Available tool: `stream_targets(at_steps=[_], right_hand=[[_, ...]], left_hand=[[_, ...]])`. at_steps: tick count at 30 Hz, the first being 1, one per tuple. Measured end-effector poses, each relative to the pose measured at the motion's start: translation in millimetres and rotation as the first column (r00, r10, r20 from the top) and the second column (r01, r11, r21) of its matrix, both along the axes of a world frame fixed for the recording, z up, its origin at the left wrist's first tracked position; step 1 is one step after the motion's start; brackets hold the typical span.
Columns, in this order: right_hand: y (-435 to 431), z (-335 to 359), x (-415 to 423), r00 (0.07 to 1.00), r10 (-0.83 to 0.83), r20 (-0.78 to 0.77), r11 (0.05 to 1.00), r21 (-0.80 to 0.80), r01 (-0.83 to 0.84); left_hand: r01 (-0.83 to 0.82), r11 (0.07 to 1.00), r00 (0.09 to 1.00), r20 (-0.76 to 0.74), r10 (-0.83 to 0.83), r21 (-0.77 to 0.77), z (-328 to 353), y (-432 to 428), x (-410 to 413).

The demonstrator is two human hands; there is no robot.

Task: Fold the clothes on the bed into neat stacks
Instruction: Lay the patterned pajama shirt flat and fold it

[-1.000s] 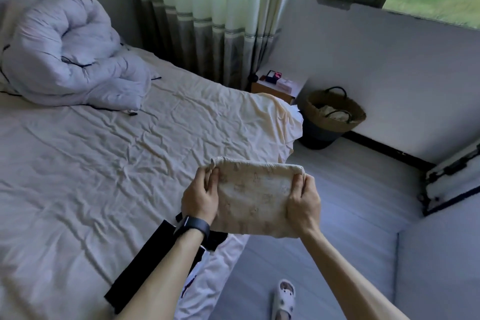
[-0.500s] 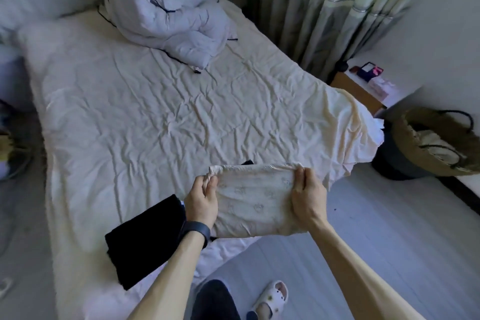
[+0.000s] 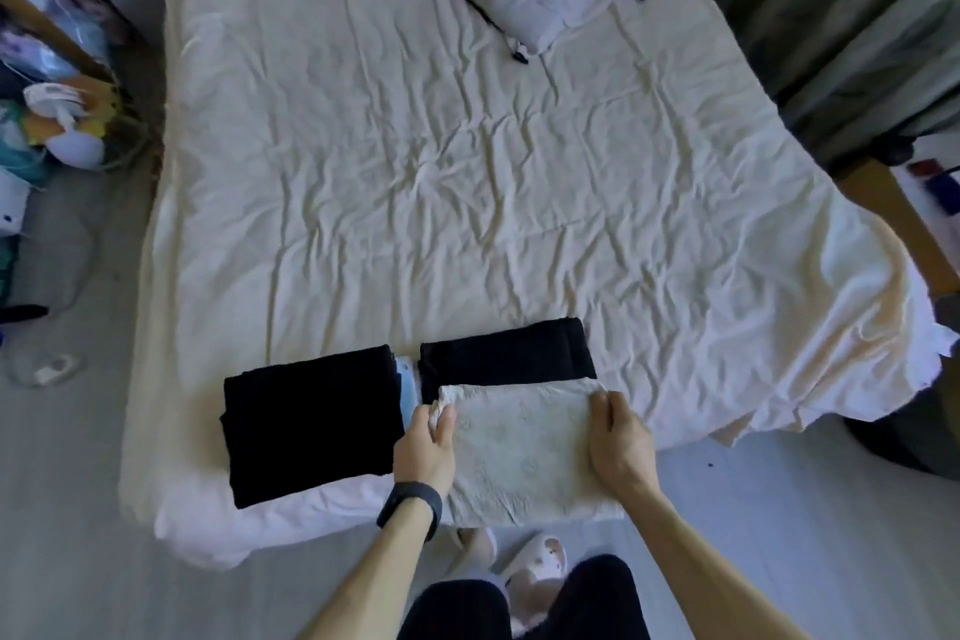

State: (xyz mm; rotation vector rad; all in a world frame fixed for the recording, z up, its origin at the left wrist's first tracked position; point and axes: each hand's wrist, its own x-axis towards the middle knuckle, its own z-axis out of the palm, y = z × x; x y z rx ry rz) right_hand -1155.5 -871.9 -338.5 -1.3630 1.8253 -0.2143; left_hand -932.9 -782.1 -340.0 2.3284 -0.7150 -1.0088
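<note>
Squareness counts most here, I think: I should lower the folded cream garment (image 3: 519, 450) flat onto the smaller black pile (image 3: 506, 359), match its edges to the dark cloth, and release both sides together so the folds don't slip. My left hand (image 3: 426, 442) pinches its left corner with curled fingers and my right hand (image 3: 618, 437) grips its right edge, holding it at the near edge of the bed (image 3: 415, 172), overlapping that pile, though I cannot tell whether it rests there yet. It is a pale, faintly patterned rectangle, crumpled at the left corner, just beside the bigger black stack (image 3: 311, 426).
</note>
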Motion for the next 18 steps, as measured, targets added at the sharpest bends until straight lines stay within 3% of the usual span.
stream_targets(at_steps=[6, 10, 18], right_hand=[[-59.3, -31.8, 30.2, 0.988, 0.146, -0.050, 0.986, -0.072, -0.150], [-87.4, -69.0, 40.8, 0.974, 0.217, -0.058, 0.969, -0.108, -0.222], [-96.9, -142.1, 30.7, 0.981, 0.185, 0.059, 0.977, -0.121, -0.177]], left_hand=[[0.003, 0.998, 0.980, 0.197, -0.014, 0.055, -39.9, -41.9, 17.5], [-0.052, 0.995, 0.968, 0.248, 0.030, 0.082, -80.8, -58.3, 18.6], [-0.005, 0.996, 0.961, 0.277, -0.020, 0.090, -142.6, -75.2, 13.5]])
